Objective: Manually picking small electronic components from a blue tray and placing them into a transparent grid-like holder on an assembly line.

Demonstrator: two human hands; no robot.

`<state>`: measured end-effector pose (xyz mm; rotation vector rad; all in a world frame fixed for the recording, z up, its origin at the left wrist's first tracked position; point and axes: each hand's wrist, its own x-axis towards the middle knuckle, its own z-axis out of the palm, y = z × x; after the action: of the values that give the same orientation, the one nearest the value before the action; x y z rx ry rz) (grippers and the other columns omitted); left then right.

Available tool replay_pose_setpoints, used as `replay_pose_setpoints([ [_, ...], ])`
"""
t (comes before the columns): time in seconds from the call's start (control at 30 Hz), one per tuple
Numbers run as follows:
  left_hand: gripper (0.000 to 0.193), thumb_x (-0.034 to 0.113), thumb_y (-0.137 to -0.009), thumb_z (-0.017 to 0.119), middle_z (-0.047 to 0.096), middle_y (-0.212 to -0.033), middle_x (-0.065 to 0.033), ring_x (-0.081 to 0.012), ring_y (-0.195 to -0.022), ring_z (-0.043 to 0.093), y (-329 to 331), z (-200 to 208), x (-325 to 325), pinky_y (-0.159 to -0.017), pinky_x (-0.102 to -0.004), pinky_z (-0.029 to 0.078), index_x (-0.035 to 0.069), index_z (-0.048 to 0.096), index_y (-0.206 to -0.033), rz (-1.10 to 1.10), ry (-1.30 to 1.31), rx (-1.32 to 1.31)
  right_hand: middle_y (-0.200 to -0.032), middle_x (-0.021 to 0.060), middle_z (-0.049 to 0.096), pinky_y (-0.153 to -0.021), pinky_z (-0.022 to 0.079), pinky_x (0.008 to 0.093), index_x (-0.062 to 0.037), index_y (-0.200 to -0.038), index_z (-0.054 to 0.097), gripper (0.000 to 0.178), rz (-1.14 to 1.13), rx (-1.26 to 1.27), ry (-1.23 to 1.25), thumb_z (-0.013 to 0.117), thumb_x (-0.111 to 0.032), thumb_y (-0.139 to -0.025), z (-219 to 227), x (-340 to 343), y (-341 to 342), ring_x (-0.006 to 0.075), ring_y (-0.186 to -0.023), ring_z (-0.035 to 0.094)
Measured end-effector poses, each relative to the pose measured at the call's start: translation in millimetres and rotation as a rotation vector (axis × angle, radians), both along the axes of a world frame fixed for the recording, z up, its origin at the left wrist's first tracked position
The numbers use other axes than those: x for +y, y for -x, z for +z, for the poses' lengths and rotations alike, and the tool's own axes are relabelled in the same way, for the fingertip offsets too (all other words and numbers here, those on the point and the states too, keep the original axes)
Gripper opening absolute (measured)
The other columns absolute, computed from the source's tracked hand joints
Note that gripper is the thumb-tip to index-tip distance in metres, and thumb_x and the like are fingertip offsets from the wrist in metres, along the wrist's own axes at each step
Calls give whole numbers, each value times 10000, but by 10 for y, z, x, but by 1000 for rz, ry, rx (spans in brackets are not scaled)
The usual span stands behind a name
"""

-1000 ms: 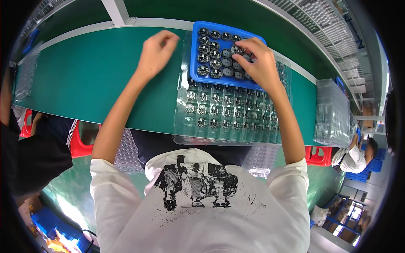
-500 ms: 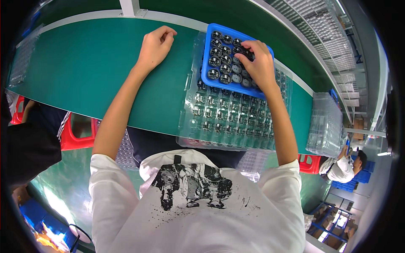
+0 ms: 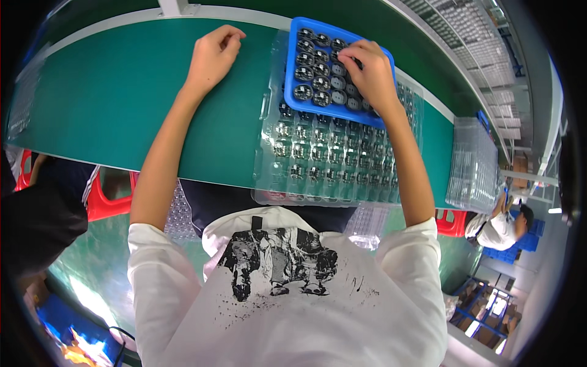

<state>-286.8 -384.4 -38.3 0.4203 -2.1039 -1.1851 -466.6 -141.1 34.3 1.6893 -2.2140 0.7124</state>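
My right hand (image 3: 374, 73) is over a blue tray (image 3: 327, 111), its thumb and fingertips drawn together low among the parts. Whatever they pinch is hidden by the fingers. Rows of round black parts fill the tray; some are glossy, like this shiny round part (image 3: 302, 92), while others near my hand are matte grey-black discs (image 3: 338, 97) with small holes. Under the tray lies a clear plastic blister tray (image 3: 263, 165) with shiny parts in its pockets. Left of the trays, my left hand (image 3: 211, 58) rests at the green table with fingers curled in, no object visible in it.
The green tabletop (image 3: 116, 92) curves across, with a white rail (image 3: 244, 17) along its far edge. Stacked clear trays (image 3: 474, 171) stand at the right end. Red stools (image 3: 110, 199) are beside the table. Another person (image 3: 498, 226) is far right.
The thumb and fingers of my right hand have closed together over the blue tray. The whole view has shifted slightly, so table and trays sit higher in it. My left hand stays curled.
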Motion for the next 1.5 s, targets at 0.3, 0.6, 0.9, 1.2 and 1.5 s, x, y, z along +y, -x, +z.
replay_pose_setpoints([
  [0.3, 171, 131, -909, 571, 622, -680, -58, -112, -616, 579, 102, 24, 14, -611, -267, 481, 10, 680, -963, 24, 40, -83, -850, 75, 658, -728, 492, 390, -38, -800, 696, 29, 7, 199, 27, 692, -54, -776, -76, 26, 66, 280, -804, 599],
  [0.6, 220, 183, -927, 547, 627, -720, -39, -106, -675, 587, 384, -121, -354, -645, -251, 459, 34, 691, -1000, 101, 67, -112, -908, 113, 691, -703, 494, 322, -24, -918, 683, 109, -105, -110, 242, 660, -116, -864, 667, 568, -182, 216, -805, 648],
  [0.9, 243, 204, -930, 567, 652, -777, -34, -98, -726, 604, 915, -207, -663, -680, -245, 478, 36, 688, -1056, 165, 154, -55, -812, 55, 654, -586, 440, 262, 1, -947, 669, 106, -492, -472, -399, 660, 2, -842, 524, 2328, -660, 116, -681, 569],
  [1.2, 288, 274, -926, 560, 671, -798, -27, -92, -727, 585, 1142, -359, -898, -705, -245, 469, 94, 705, -1097, 138, 126, -72, -769, 95, 571, -569, 453, 324, -18, -956, 690, 182, -542, -247, -486, 700, 24, -779, 131, 2780, -848, 213, -596, 547],
  [1.5, 281, 255, -929, 555, 650, -805, -1, -75, -731, 557, 1034, -352, -891, -684, -226, 449, 101, 703, -1112, 113, 84, -89, -781, 88, 604, -501, 454, 294, -11, -920, 694, 136, -498, -161, -216, 688, 58, -803, 255, 2571, -994, 200, -637, 598],
])
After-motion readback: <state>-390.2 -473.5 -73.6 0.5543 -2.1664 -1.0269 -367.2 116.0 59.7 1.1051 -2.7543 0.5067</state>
